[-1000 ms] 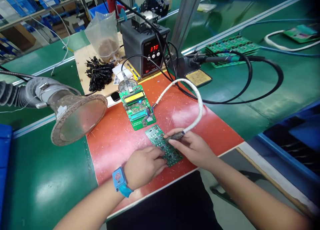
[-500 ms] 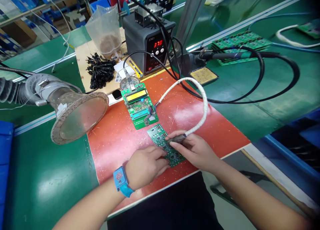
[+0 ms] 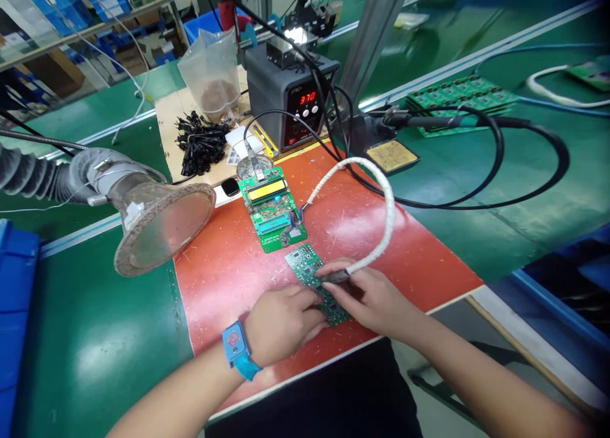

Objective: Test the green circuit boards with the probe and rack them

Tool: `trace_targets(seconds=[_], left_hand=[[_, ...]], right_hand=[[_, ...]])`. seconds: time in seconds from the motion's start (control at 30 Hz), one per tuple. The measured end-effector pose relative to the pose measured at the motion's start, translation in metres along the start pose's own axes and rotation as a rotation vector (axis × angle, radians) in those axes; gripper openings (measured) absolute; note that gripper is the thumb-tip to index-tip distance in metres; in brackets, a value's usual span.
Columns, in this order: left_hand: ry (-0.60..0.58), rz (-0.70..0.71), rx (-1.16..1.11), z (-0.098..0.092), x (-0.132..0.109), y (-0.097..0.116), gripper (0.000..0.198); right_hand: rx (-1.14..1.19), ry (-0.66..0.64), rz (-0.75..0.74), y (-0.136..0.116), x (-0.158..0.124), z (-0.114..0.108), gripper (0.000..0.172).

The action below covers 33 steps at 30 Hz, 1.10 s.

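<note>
A green circuit board (image 3: pixel 305 263) lies on the red mat (image 3: pixel 229 266), partly under both hands. My right hand (image 3: pixel 376 298) pinches a dark probe head (image 3: pixel 335 276) at the end of a white wrapped cable (image 3: pixel 388 215), held over the board's middle. Its tip is too small to make out. My left hand (image 3: pixel 286 320), with a blue strap at the wrist, rests on the board's left edge, fingers curled; what they grip, if anything, is hidden. The cable's other end joins a green programmer board (image 3: pixel 272 209) with a lit yellow display.
Behind the mat stands a soldering station (image 3: pixel 290 95) showing 370, beside an iron in its holder (image 3: pixel 393 152). A fume extractor hood (image 3: pixel 164 228) is at the left. Black parts (image 3: pixel 203 142) and a plastic bag (image 3: pixel 212 75) sit behind. Stacked boards (image 3: pixel 457 101) lie right.
The whole view has shifted slightly, so the scene sits a little lower and further right. Both hands keep nearly the same places on the board.
</note>
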State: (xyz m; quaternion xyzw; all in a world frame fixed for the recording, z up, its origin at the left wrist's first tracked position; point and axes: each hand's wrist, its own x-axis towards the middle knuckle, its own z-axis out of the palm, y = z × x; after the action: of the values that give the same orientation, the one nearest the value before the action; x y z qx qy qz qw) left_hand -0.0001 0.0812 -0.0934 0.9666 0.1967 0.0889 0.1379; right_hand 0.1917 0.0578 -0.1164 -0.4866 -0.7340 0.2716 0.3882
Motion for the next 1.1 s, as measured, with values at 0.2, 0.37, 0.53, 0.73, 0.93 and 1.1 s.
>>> trace_targets(seconds=[0.2, 0.37, 0.53, 0.73, 0.93, 1.1], left_hand=[[-0.015, -0.012, 0.004, 0.0022, 0.0001, -0.0006, 0.024], [-0.022, -0.014, 0.004, 0.0016, -0.0003, -0.0006, 0.025], [-0.011, -0.004, 0.013, 0.0027, -0.0012, -0.0014, 0.024], [0.002, 0.002, 0.031, 0.0034, -0.0015, -0.0014, 0.025], [-0.008, -0.007, 0.031, 0.0029, -0.0018, -0.001, 0.024], [-0.02, -0.01, 0.036, 0.0027, -0.0021, -0.0011, 0.024]], right_hand=[[-0.051, 0.094, -0.01, 0.0041, 0.0009, 0.0064, 0.01], [-0.032, 0.075, -0.026, 0.0018, 0.0016, 0.004, 0.012], [-0.014, 0.088, -0.026, 0.0009, 0.0025, 0.0038, 0.012], [-0.019, 0.083, -0.014, 0.0019, 0.0015, 0.005, 0.011], [-0.031, 0.093, -0.026, 0.0045, 0.0005, 0.0065, 0.011], [-0.023, 0.081, -0.007, 0.0051, 0.0005, 0.0075, 0.011]])
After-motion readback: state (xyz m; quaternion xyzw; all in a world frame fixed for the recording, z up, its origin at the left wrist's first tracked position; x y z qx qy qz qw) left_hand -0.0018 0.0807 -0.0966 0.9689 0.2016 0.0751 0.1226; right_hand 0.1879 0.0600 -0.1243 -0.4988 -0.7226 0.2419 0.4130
